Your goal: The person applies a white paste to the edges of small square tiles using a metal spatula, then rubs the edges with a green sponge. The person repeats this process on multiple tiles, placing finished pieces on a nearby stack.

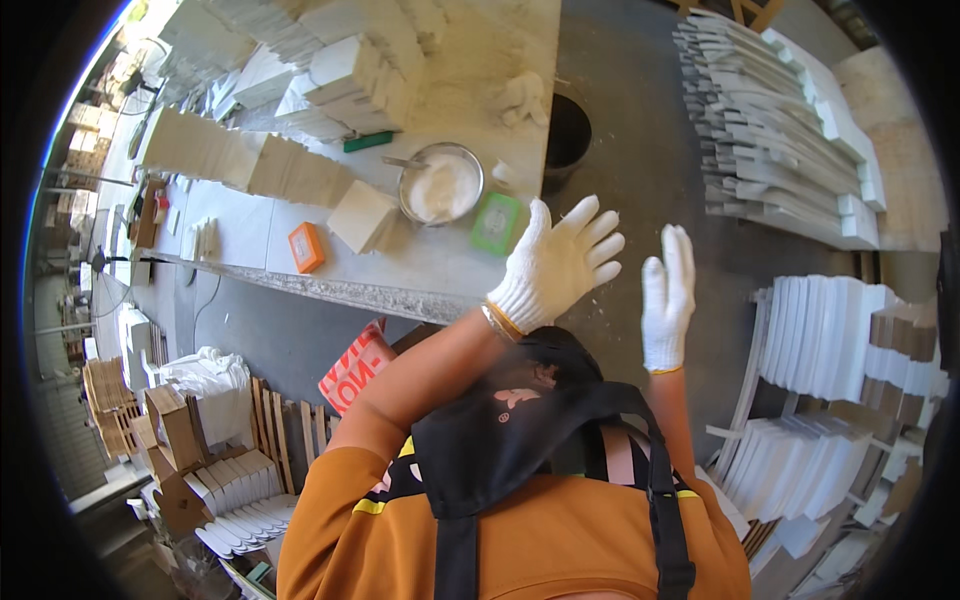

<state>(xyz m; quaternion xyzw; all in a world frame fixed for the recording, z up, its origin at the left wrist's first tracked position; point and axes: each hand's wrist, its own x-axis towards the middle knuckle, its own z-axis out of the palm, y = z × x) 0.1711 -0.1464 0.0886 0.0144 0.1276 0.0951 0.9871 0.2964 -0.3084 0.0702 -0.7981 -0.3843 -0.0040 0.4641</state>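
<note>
Dusty workshop floor, white-gloved hands (555,265) (668,300) raised open, empty, apart

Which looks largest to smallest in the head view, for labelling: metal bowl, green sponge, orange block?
1. metal bowl
2. green sponge
3. orange block
The sponge and block look close in size, so their order is unsure.

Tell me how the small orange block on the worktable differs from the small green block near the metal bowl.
The small orange block lies near the table's front edge, left of the pale square slab; the small green block lies right of the round metal bowl of white paste. The orange block looks slightly smaller than the green one. Both are flat, rectangular, with paler centres, and neither gloved hand touches them.
</note>
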